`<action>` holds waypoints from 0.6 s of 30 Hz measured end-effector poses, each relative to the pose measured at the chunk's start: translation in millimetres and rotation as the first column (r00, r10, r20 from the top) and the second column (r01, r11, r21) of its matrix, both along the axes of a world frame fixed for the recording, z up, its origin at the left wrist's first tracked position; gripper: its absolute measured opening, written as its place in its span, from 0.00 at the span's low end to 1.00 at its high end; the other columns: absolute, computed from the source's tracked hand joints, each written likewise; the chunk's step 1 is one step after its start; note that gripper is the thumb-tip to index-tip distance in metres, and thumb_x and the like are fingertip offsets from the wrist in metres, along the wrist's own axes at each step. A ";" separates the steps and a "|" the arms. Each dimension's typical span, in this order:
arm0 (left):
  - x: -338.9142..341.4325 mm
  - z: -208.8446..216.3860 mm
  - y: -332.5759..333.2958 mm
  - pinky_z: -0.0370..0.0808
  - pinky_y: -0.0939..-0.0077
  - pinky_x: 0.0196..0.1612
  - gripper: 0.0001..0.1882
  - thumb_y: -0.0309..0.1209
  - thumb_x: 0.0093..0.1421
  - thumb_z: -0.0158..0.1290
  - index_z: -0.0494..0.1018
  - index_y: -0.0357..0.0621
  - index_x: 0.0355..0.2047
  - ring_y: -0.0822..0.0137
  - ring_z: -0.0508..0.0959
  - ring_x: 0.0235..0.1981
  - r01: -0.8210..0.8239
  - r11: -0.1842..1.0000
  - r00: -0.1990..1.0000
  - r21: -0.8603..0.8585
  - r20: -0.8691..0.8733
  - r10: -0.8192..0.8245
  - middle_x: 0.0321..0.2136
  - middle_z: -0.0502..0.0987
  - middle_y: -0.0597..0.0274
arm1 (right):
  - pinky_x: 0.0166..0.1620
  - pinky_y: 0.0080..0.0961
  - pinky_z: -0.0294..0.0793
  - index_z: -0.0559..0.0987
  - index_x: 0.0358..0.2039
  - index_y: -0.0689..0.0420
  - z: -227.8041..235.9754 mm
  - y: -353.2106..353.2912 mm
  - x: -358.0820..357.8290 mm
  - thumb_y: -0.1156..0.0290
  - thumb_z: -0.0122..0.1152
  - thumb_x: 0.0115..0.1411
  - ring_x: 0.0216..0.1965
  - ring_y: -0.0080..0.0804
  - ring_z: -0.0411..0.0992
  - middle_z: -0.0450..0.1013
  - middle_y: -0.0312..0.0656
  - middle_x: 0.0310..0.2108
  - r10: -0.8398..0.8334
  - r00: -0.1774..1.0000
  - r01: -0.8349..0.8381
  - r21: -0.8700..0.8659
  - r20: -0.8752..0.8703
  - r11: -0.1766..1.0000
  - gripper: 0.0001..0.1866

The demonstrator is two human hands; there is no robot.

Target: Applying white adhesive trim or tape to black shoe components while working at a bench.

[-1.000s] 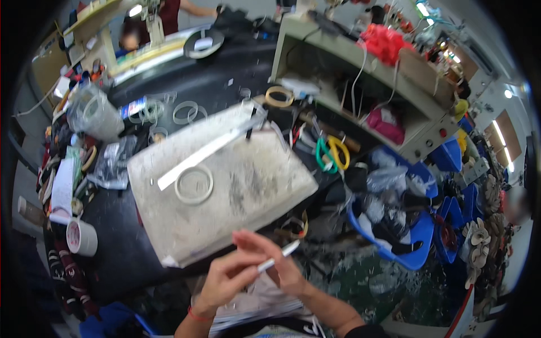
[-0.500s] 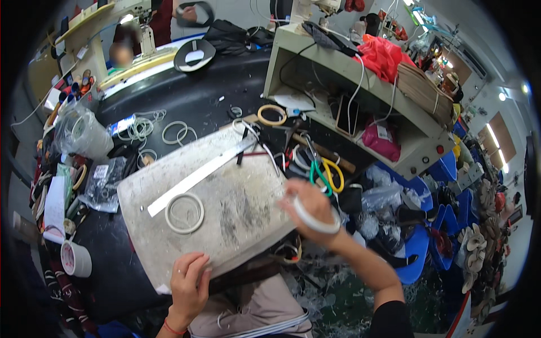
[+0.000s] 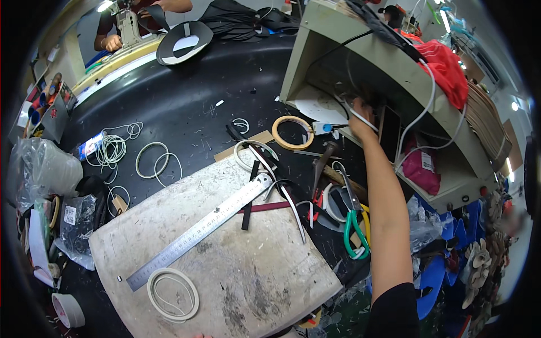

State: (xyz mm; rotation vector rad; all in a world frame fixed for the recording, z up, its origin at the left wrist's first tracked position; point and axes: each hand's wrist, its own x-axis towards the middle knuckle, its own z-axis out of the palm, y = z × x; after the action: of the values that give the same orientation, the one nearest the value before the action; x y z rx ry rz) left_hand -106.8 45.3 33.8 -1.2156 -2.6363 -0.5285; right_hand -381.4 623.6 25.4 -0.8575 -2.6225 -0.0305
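Note:
My right hand [image 3: 362, 117] reaches into the open grey metal box at the upper right. A pale white band [image 3: 350, 108] crosses the back of this hand, probably the ring-shaped roll seen on it earlier. Shadow hides the fingers, so their grip is unclear. Beside the hand are a white paper sheet [image 3: 321, 105] and a dark phone-like slab [image 3: 389, 129]. Only a sliver of my left hand [image 3: 203, 336] shows at the lower edge. On the worn pale board [image 3: 236, 265] lie a steel ruler [image 3: 197, 232] and a white ring-shaped roll [image 3: 193, 307] with a loose strand.
Tan tape [image 3: 275, 134], a hammer [image 3: 321, 163] and green-handled scissors [image 3: 349, 239] lie between board and metal box [image 3: 294, 67]. Cord coils [image 3: 107, 151] and plastic bags [image 3: 45, 169] are on the left. Another person's hand [image 3: 111, 43] is at a sewing machine beyond.
My right hand has moved from the board's right side up and forward into the metal box. My left hand has dropped almost out of view. The view has shifted forward.

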 end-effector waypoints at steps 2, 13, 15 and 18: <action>1.2 -1.1 -1.9 0.65 0.60 0.47 0.16 0.34 0.56 0.56 0.72 0.50 0.45 0.61 0.73 0.46 0.004 0.999 1.000 -0.038 -0.003 -0.004 0.46 0.74 0.60 | 0.53 0.46 0.66 0.65 0.49 0.58 -6.8 14.4 -5.4 0.78 0.48 0.54 0.49 0.59 0.67 0.68 0.59 0.48 -0.011 1.000 0.011 -0.003 -0.009 1.000 0.20; 10.3 -9.7 -7.6 0.63 0.56 0.48 0.20 0.34 0.48 0.61 0.73 0.48 0.42 0.56 0.72 0.46 -0.004 1.000 0.998 0.015 -0.070 0.005 0.45 0.72 0.58 | 0.38 0.32 0.74 0.71 0.42 0.56 30.2 -133.3 81.4 0.74 0.62 0.55 0.35 0.40 0.76 0.76 0.43 0.32 0.512 0.639 -0.512 0.179 -0.575 0.840 0.14; 8.2 -2.4 -0.6 0.64 0.63 0.47 0.17 0.34 0.50 0.60 0.75 0.49 0.41 0.62 0.73 0.46 -0.023 0.999 0.996 0.029 -0.086 0.025 0.44 0.73 0.62 | 0.41 0.31 0.72 0.71 0.42 0.57 40.5 -188.2 128.6 0.77 0.63 0.53 0.37 0.39 0.75 0.75 0.42 0.35 0.653 0.507 -0.701 0.172 -0.563 0.693 0.15; 1.6 -6.7 5.0 0.64 0.61 0.48 0.19 0.30 0.49 0.61 0.74 0.48 0.43 0.58 0.73 0.48 -0.040 0.989 0.999 0.139 0.011 0.038 0.46 0.73 0.60 | 0.45 0.29 0.66 0.71 0.41 0.60 39.7 -245.5 164.0 0.77 0.56 0.55 0.35 0.37 0.74 0.73 0.43 0.33 0.921 0.356 -0.895 0.226 -0.158 0.385 0.12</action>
State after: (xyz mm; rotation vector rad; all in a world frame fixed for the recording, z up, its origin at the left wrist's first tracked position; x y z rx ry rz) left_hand -105.2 50.3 27.1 -1.1203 -2.5749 -0.6995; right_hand -217.4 378.1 65.1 0.7246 -2.4181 0.2358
